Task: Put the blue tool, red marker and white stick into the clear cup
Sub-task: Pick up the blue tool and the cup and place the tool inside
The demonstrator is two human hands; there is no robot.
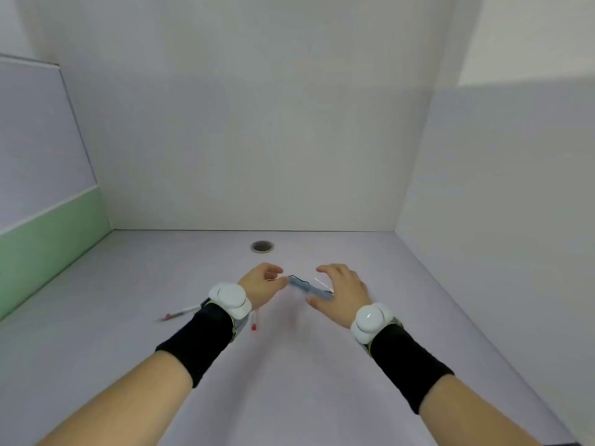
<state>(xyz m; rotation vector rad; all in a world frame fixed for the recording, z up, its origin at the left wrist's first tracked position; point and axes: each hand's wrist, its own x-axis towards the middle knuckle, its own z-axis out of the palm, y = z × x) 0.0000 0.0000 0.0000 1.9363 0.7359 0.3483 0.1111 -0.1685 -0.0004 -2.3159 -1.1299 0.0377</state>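
The blue tool [301, 284] hangs slanted just above the table between my two hands. My left hand [262, 286] pinches its left end with thumb and fingertips. The tool's right end reaches into the clear cup [323, 286], which shows only as faint glints. My right hand [343, 289] is curled around the cup, which is tipped with its mouth toward the left. A thin white stick [180, 313] with a reddish tip lies on the table left of my left wrist. The red marker [254, 322] peeks out from under that wrist, red end toward me.
A round cable hole [262, 246] sits in the pale table [289, 381] beyond my hands. White walls close in the back and right, and a green and grey panel [48, 239] stands on the left. Both wrists wear white trackers on black bands.
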